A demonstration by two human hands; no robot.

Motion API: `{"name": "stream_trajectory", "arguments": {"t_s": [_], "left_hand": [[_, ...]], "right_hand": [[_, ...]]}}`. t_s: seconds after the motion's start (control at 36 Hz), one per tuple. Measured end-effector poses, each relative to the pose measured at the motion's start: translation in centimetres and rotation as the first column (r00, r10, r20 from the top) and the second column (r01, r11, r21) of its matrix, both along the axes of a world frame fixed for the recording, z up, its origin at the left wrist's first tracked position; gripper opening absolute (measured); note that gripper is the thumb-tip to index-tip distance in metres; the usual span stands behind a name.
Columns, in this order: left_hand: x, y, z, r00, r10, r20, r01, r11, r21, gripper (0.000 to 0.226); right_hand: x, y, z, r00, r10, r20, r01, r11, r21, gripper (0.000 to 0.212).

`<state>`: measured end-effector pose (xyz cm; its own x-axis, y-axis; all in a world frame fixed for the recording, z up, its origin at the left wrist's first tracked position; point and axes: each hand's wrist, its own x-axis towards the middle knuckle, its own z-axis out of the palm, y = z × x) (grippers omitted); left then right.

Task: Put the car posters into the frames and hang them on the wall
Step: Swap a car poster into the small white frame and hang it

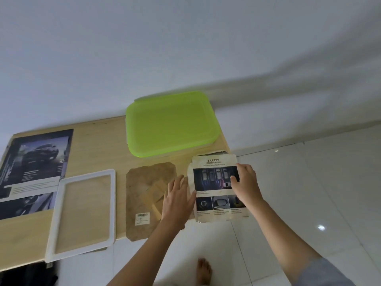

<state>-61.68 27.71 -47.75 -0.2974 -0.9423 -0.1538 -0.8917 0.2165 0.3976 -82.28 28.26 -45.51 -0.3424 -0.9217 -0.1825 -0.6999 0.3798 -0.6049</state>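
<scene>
Head view: near 5 o'clock the right hand [245,182] pinches the small car poster [214,176], which overhangs the bench [99,145] corner above the floor [299,193]. The left hand [177,199] lies flat and spread on the brown backing board [144,188] beside it. Dragged one-handed toward the white frame [82,211] at 8 o'clock, the worn sheet could crease, tear or slip to the floor.

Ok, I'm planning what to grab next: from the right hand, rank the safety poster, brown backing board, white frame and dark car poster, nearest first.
1. Safety poster, held in the right hand.
2. Brown backing board, just to its left.
3. White frame, further left.
4. Dark car poster, far left.
</scene>
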Motion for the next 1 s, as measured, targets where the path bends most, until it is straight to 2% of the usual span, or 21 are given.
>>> {"name": "stream_trajectory", "arguments": {"t_s": [0.08, 0.19, 0.25, 0.36, 0.5, 0.75, 0.86, 1.0], "left_hand": [[3.2, -1.9, 0.9, 0.998, 0.012, 0.066, -0.006, 0.996, -0.088, 0.064], [8.8, -4.5, 3.7, 0.986, 0.148, -0.077, -0.158, 0.976, -0.15, 0.073], [12.5, -5.9, 5.1, 0.977, 0.192, -0.092, -0.207, 0.959, -0.193, 0.075], [20.9, -8.3, 6.2, 0.957, 0.277, -0.085, -0.288, 0.94, -0.182, 0.059], [32.5, -9.9, 5.9, 0.952, 0.304, -0.033, -0.304, 0.93, -0.208, 0.058], [48.1, -8.5, 2.7, 0.921, 0.388, -0.033, -0.39, 0.917, -0.089, 0.055], [51.3, -8.1, 0.6, 0.934, 0.357, -0.006, -0.357, 0.934, -0.009, 0.061], [52.1, -8.6, -1.3, 0.95, 0.311, -0.026, -0.311, 0.95, 0.019, 0.068]], "right_hand": [[2.2, -2.2, 2.2, 0.999, 0.031, -0.012, -0.032, 0.997, -0.072, 0.041], [6.9, -5.3, 4.5, 0.991, 0.106, -0.076, -0.116, 0.984, -0.132, 0.044], [10.2, -6.7, 5.3, 0.987, 0.142, -0.075, -0.152, 0.976, -0.159, 0.045], [18.3, -8.7, 5.8, 0.975, 0.205, -0.089, -0.22, 0.952, -0.213, 0.044], [29.3, -10.8, 4.9, 0.962, 0.268, -0.058, -0.274, 0.928, -0.251, 0.041], [46.2, -12.2, 1.5, 0.921, 0.389, 0.01, -0.384, 0.913, -0.136, 0.044], [51.2, -12.8, 0.0, 0.922, 0.38, 0.072, -0.376, 0.924, -0.072, 0.047], [54.4, -13.6, -1.6, 0.933, 0.352, 0.07, -0.353, 0.936, 0.0, 0.051]]}}
